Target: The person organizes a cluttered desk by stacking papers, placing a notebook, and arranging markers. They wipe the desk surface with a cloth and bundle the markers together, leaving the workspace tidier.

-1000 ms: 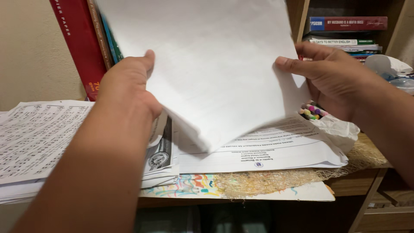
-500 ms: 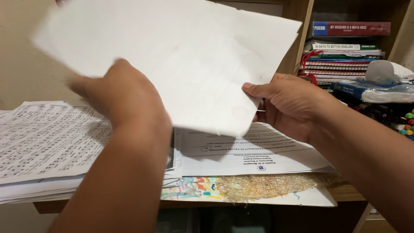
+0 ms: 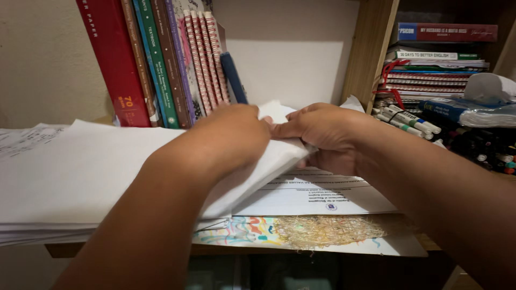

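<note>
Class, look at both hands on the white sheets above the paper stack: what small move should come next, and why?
Probably lower the white sheets flat onto the paper stack and let go. The left hand presses on top of them and the right hand pinches their near corner, which rides raised above the printed page, while their far end already lies over the stack.

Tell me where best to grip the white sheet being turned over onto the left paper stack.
Probably its right edge, from the right: there the white sheet lifts off the printed page, leaving a gap for fingers. Both the left hand and right hand already pinch there.
</note>
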